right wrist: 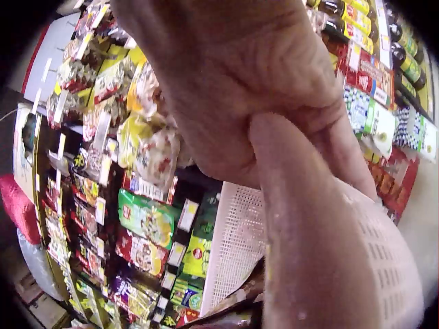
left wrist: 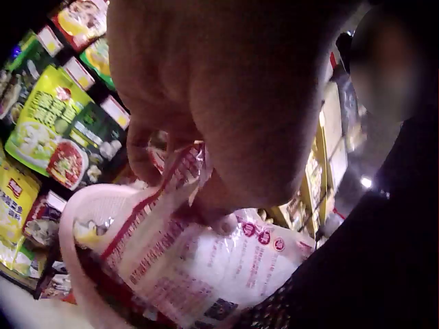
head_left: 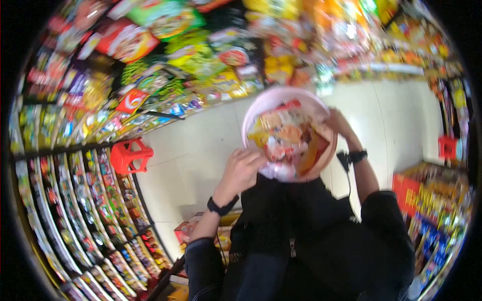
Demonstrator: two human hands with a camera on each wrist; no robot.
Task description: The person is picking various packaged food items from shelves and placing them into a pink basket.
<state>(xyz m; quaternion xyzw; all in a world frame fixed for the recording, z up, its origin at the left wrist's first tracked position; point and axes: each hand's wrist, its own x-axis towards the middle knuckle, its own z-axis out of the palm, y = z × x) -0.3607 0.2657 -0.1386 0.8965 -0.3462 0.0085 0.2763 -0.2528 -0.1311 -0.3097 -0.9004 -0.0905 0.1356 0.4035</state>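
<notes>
Head cam has a pink plastic basket (head_left: 249,119) between the two hands, packed with colourful food packets (head_left: 287,133). Right hand (head_left: 339,123) is curled over the rim on its side, and the right wrist view backs that up: mesh wall on both sides of the hand, thumb bent across. Left hand (head_left: 240,171) is at the near-left edge of the basket, and from the left wrist view it's pinching a clear plastic bag with red print (left wrist: 195,264) between thumb and fingers. That bag hangs right below the left hand, partly over the basket opening, with crinkled film up between the fingers. Can't read the print, too blurry

Around that: black band (head_left: 223,205) just behind the left hand on the wrist, another black strap (head_left: 358,156) behind the right. Red stool (head_left: 131,155) on the tiled floor (head_left: 196,135), well left of the left hand. Shelves of bagged snacks and packets beyond both hands, smeared by motion blur in the head view
</notes>
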